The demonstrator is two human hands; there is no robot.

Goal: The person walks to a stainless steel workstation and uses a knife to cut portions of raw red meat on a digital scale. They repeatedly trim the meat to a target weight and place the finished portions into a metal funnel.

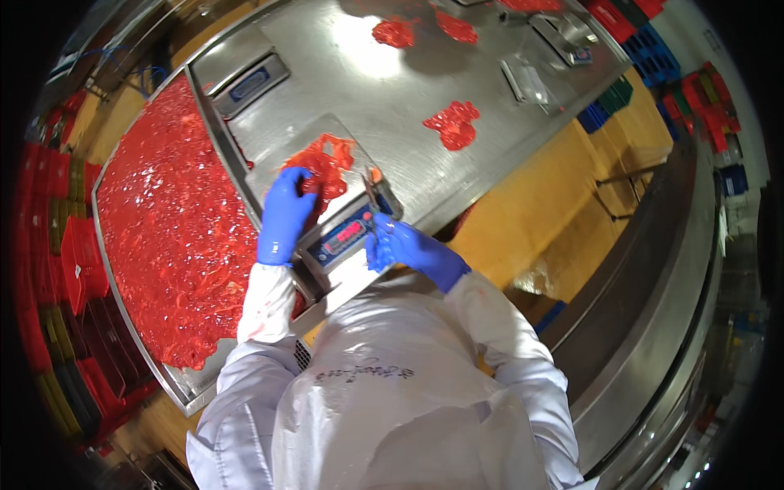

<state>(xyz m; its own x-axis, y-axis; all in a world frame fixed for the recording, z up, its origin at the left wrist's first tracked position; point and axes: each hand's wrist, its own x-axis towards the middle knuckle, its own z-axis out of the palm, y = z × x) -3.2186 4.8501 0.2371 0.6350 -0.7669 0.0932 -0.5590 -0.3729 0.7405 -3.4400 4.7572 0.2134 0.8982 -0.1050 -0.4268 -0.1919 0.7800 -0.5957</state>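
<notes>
A glistening piece of raw red meat (328, 181) lies on the steel plate of a bench scale (343, 237) in front of me. My left hand (283, 219), in a blue glove, is at the near left edge of this meat, its thumb and fingers curled around part of it. At the scale's right side, my right hand (412, 250), also gloved in blue, is closed around a narrow dark metal tool (369, 194); its exact kind is unclear. Near the tool's tip is a small orange-red scrap (376, 174). The fingertips of the right hand partly hide the tool's handle.
A large steel trough (100, 214) full of red meat adjoins the steel table (392, 106) on the left. Another scale (251, 85) is beyond my left hand. Meat pieces (454, 125) lie farther off, and a steel container (572, 33) stands at the far right.
</notes>
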